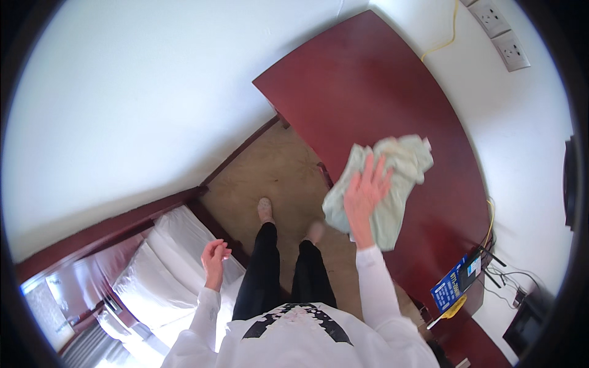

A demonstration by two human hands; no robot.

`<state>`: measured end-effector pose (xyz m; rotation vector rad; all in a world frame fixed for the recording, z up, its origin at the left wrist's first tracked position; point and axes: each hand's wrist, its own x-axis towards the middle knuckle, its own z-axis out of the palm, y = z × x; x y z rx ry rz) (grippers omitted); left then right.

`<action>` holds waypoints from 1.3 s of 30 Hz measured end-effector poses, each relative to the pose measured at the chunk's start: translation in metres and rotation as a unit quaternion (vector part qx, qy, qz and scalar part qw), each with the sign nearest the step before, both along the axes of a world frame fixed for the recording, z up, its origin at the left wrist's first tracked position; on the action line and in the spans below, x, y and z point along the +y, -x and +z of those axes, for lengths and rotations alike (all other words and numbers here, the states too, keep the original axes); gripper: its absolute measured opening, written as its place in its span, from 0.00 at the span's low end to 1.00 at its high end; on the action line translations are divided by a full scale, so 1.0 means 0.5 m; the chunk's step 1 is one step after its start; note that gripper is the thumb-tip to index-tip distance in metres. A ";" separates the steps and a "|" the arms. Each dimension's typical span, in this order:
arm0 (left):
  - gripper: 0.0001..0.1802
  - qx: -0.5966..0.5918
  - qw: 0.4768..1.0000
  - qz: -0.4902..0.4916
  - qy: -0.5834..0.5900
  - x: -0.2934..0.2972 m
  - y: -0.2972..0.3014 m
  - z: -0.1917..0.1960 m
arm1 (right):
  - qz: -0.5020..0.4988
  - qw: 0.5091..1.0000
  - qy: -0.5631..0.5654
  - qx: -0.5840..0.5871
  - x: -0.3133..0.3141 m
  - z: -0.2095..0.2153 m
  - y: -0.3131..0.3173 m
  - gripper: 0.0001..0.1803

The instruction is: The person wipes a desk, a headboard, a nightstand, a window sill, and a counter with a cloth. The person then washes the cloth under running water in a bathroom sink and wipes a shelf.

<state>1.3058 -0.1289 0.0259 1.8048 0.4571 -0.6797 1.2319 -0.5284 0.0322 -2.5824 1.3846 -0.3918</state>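
A pale green cloth (pixel 399 199) lies crumpled on the dark red wooden desk (pixel 368 73), part of it hanging over the desk's near edge. My right hand (pixel 366 190) rests flat on top of the cloth, its fingers stretched out and slightly apart. The hand and the cloth's outer folds are a little blurred. To the left, my left hand (pixel 215 257) is held in the air beside my leg, with its fingers loosely curled and nothing visible in it. The nearest thing below it is a bed with white bedding (pixel 178 257).
A blue printed card (pixel 449 287), a black router (pixel 473 268) and loose cables sit at the desk's right end. Wall sockets (pixel 500 34) and a yellow cable (pixel 438 46) are behind the desk. A dark screen (pixel 532 325) stands at lower right. My feet are on brown carpet (pixel 261 165).
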 end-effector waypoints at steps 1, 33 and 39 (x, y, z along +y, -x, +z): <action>0.10 -0.003 1.000 0.012 -0.010 0.035 -0.017 -0.001 | 0.027 0.999 0.030 -0.015 -0.009 -0.009 -0.072 0.29; 0.10 -0.005 0.998 0.057 0.034 0.091 0.262 -0.040 | 0.294 0.890 -0.205 0.283 0.106 -0.242 0.606 0.15; 0.10 0.046 0.998 0.042 0.031 0.065 0.345 -0.074 | 0.289 0.759 -0.265 0.520 0.053 -0.192 1.175 0.08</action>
